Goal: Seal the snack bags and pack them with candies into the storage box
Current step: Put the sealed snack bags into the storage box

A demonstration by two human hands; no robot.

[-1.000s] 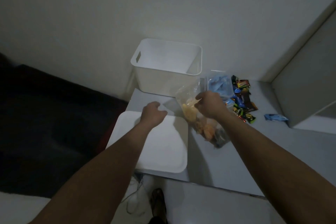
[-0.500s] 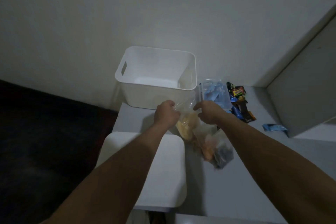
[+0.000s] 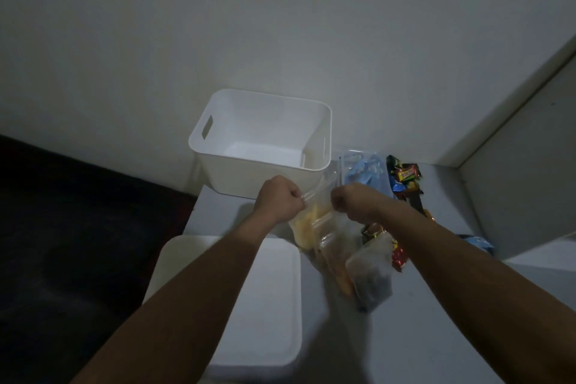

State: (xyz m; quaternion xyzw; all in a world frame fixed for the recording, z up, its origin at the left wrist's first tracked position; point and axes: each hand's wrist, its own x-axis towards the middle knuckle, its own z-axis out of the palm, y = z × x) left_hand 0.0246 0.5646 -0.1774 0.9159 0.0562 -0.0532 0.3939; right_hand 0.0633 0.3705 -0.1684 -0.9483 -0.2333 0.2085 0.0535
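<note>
A smooth grey worktop (image 3: 436,337) carries a rectangular white plastic storage box (image 3: 261,146), its flat lid (image 3: 265,305) and foil-wrapped candies (image 3: 405,174); left hand (image 3: 279,198) and right hand (image 3: 355,201), both fisted, pinch a crinkled clear snack bag (image 3: 314,224) just before the box

A pale grey table (image 3: 405,337) stands against the wall. On it sit an open white storage box (image 3: 265,146) at the back, a flat white lid (image 3: 261,305) near the front left edge, clear snack bags (image 3: 343,252) in the middle, a blue-filled bag (image 3: 363,170) beside the box, and wrapped candies (image 3: 405,174) to the right.
</note>
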